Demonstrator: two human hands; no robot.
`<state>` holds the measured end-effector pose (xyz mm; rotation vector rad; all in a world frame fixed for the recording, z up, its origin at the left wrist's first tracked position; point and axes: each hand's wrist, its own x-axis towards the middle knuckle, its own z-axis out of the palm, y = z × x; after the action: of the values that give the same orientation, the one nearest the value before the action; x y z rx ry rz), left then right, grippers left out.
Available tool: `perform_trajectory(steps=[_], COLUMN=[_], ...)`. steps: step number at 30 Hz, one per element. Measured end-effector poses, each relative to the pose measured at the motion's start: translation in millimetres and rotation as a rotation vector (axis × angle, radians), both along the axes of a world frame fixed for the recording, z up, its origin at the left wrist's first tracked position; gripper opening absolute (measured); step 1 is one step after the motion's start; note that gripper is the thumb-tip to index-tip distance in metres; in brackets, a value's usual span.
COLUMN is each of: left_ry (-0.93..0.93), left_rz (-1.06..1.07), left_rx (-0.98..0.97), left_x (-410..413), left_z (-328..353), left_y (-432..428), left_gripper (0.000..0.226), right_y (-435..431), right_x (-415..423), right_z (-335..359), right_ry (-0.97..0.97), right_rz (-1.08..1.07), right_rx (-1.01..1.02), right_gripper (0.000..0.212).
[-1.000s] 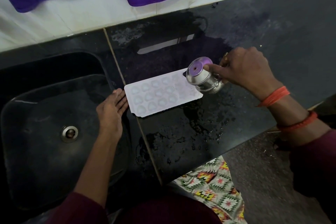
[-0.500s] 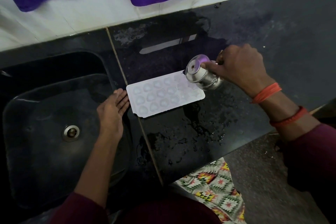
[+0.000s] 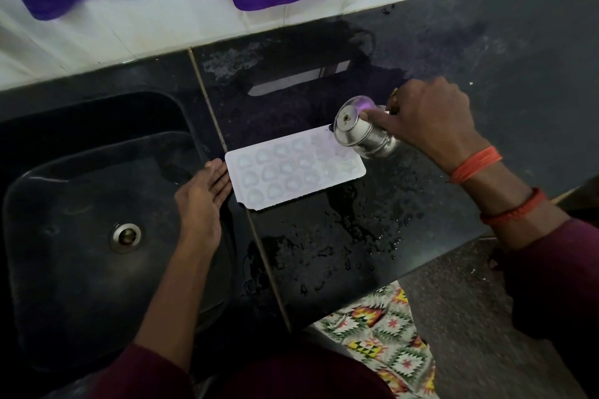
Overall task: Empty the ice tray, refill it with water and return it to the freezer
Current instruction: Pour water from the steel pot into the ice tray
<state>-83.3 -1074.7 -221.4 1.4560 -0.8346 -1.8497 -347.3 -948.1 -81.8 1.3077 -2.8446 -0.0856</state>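
My left hand (image 3: 202,201) lies flat, fingers straight, touching the tray (image 3: 291,172) at the counter's (image 3: 356,253) sink-side edge. My right hand (image 3: 428,120) grips a steel pot (image 3: 363,136) tilted over the tray's far right corner. Emptying looks done; refilling underway, freezer left.

Dim, soft picture; wet glare on the black countertop (image 3: 340,236), edges bowed

head cam | worn, looks steeply down | close over counter (image 3: 518,58) and sink (image 3: 81,204)
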Motion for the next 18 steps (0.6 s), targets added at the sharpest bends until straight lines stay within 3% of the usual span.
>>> perform_trajectory(steps=[18], left_ry=[-0.002], left_rz=[0.015], left_rx=[0.009], left_x=[-1.7], left_z=[0.1], left_y=[1.3], left_gripper=[0.026], right_y=[0.5], right_x=[-2.3], right_z=[-4.8], right_ry=[-0.004], right_rz=[-0.015], right_rx=[-0.008], right_gripper=[0.073])
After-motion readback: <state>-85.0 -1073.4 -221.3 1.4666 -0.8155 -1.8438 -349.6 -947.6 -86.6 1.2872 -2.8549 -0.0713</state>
